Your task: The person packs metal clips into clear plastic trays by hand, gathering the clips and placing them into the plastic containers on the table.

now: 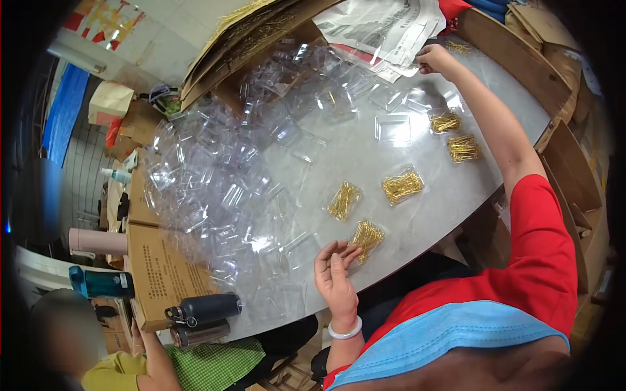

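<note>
My left hand point(337, 277), with a white bangle at its wrist, is raised by the table's front edge, fingers apart and nothing in them. Its fingertips overlap the edge of a clear box of gold pins point(368, 240). My right hand point(435, 60) reaches to the far side, beside printed papers point(398, 32); its fingers are bent together and what they hold, if anything, is too small to make out. Between the hands lie more gold pin boxes point(402, 186), point(343, 201), point(463, 149), point(446, 121). A clear empty box point(393, 128) lies near them.
A large heap of clear plastic boxes point(208, 176) covers the table's left side. Cardboard point(521, 62) borders the right. A dark bottle point(208, 308) and a carton point(163, 274) stand at the lower left, near a co-worker's arm point(160, 365). Loose gold pins point(458, 47) lie beyond my right hand.
</note>
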Motion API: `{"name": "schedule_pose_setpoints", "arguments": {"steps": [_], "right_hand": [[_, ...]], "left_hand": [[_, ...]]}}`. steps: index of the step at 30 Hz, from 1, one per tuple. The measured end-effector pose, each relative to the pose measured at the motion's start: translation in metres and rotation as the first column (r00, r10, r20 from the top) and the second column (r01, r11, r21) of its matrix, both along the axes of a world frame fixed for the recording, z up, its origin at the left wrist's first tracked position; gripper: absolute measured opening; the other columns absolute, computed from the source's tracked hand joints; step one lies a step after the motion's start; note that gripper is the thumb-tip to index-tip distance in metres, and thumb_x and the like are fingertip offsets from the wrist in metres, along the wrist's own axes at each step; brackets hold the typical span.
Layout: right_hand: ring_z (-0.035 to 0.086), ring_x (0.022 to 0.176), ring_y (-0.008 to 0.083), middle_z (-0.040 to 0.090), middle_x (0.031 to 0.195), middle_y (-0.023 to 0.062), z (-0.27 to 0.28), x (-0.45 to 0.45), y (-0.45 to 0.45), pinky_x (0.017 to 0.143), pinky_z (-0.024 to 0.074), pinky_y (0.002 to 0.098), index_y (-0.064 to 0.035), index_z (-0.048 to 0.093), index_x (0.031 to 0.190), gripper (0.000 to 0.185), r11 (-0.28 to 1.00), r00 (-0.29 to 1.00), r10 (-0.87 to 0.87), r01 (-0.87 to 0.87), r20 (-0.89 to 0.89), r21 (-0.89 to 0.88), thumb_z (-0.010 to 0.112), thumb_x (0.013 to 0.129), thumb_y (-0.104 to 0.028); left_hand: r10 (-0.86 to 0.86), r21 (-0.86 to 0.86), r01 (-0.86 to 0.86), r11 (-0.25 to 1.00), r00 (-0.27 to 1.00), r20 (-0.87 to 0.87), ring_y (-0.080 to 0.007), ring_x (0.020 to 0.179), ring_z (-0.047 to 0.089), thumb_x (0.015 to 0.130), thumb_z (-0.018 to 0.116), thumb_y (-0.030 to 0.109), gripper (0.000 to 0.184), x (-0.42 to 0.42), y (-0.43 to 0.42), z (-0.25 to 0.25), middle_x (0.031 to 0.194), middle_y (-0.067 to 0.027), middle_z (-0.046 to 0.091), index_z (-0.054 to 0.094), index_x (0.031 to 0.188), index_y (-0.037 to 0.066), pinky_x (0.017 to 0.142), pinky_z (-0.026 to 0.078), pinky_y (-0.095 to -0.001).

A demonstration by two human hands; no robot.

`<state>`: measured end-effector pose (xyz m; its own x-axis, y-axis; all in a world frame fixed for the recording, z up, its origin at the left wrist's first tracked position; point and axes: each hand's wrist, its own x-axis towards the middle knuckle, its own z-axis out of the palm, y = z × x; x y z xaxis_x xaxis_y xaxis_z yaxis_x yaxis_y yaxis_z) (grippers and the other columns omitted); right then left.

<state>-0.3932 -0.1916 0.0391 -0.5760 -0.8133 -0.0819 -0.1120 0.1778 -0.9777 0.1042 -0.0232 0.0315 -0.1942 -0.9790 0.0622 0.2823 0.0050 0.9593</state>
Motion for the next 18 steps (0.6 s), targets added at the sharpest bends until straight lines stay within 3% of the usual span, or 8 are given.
{"name": "schedule_pose_setpoints", "arguments": {"steps": [3, 5, 9, 11, 12, 14, 18], "right_hand": [[0.062, 0.059, 0.0164, 0.062, 0.076, 0.0110, 0.014, 0.031, 0.010, 0.060, 0.0577, 0.0270, 0.0090, 0.059, 0.103, 0.022, 0.991, 0.989, 0.130, -0.128, 0.064, -0.045, 0.059, 0.085, -0.005], [0.063, 0.062, 0.0159, 0.061, 0.077, 0.0088, 0.025, 0.065, 0.018, 0.064, 0.0571, 0.0267, 0.0082, 0.058, 0.103, 0.023, 0.969, 0.969, 0.245, -0.243, 0.030, -0.053, 0.059, 0.086, -0.008], [0.064, 0.069, 0.0156, 0.059, 0.081, 0.0080, 0.036, 0.155, 0.036, 0.065, 0.0561, 0.0274, 0.0073, 0.057, 0.101, 0.024, 0.879, 0.878, 0.475, -0.470, 0.061, -0.077, 0.059, 0.087, -0.012], [0.064, 0.070, 0.0156, 0.060, 0.082, 0.0083, 0.040, 0.202, 0.054, 0.064, 0.0554, 0.0274, 0.0064, 0.058, 0.100, 0.023, 0.829, 0.824, 0.559, -0.556, 0.094, -0.064, 0.059, 0.087, -0.013], [0.058, 0.068, 0.0106, 0.057, 0.079, 0.0030, 0.044, 0.224, 0.067, 0.061, 0.0533, 0.0250, 0.0022, 0.059, 0.097, 0.019, 0.804, 0.797, 0.594, -0.591, 0.110, -0.060, 0.060, 0.088, -0.015], [0.058, 0.066, 0.0104, 0.058, 0.079, 0.0034, 0.042, 0.251, 0.084, 0.059, 0.0525, 0.0248, 0.0022, 0.059, 0.097, 0.019, 0.751, 0.742, 0.656, -0.659, 0.137, -0.023, 0.059, 0.088, -0.014], [0.059, 0.063, 0.0101, 0.059, 0.077, 0.0044, 0.043, 0.273, 0.103, 0.053, 0.0504, 0.0236, 0.0029, 0.059, 0.097, 0.019, 0.678, 0.680, 0.733, -0.731, 0.014, 0.073, 0.058, 0.088, -0.013]], "left_hand": [[-0.046, 0.008, 0.046, 0.999, 0.999, -0.020, -0.0300, 0.102, 0.060, 0.099, 0.043, 0.010, 0.026, -0.009, -0.001, 0.004, 0.112, -0.0194, 0.056, 0.047, 0.120, -0.005, 0.088, 0.052, -0.0415], [-0.082, 0.023, 0.084, 0.996, 0.995, -0.052, -0.0310, 0.107, 0.058, 0.098, 0.044, 0.009, 0.027, -0.021, -0.006, 0.012, 0.115, -0.0195, 0.055, 0.047, 0.120, -0.005, 0.090, 0.051, -0.0423], [-0.133, 0.010, 0.140, 0.990, 0.960, -0.245, -0.0354, 0.125, 0.043, 0.099, 0.045, 0.016, 0.047, -0.051, -0.024, 0.031, 0.136, -0.0225, 0.037, 0.027, 0.139, -0.002, 0.099, 0.044, -0.0472], [-0.144, 0.034, 0.166, 0.985, 0.924, -0.354, -0.0376, 0.128, 0.039, 0.101, 0.041, 0.025, 0.056, -0.058, -0.032, 0.026, 0.142, -0.0235, 0.028, 0.013, 0.146, 0.008, 0.100, 0.042, -0.0512], [-0.136, 0.079, 0.189, 0.979, 0.889, -0.437, -0.0386, 0.128, 0.039, 0.101, 0.040, 0.027, 0.055, -0.059, -0.034, 0.024, 0.142, -0.0238, 0.027, 0.012, 0.146, 0.011, 0.100, 0.043, -0.0525], [-0.122, 0.137, 0.253, 0.958, 0.789, -0.602, -0.0406, 0.128, 0.038, 0.102, 0.036, 0.033, 0.055, -0.057, -0.038, 0.021, 0.144, -0.0243, 0.025, 0.009, 0.147, 0.018, 0.099, 0.043, -0.0551], [-0.111, 0.182, 0.246, 0.952, 0.831, -0.546, -0.0430, 0.118, 0.048, 0.101, 0.036, 0.037, 0.055, -0.039, -0.033, 0.013, 0.141, -0.0261, 0.028, 0.009, 0.146, 0.022, 0.087, 0.052, -0.0538]]}}
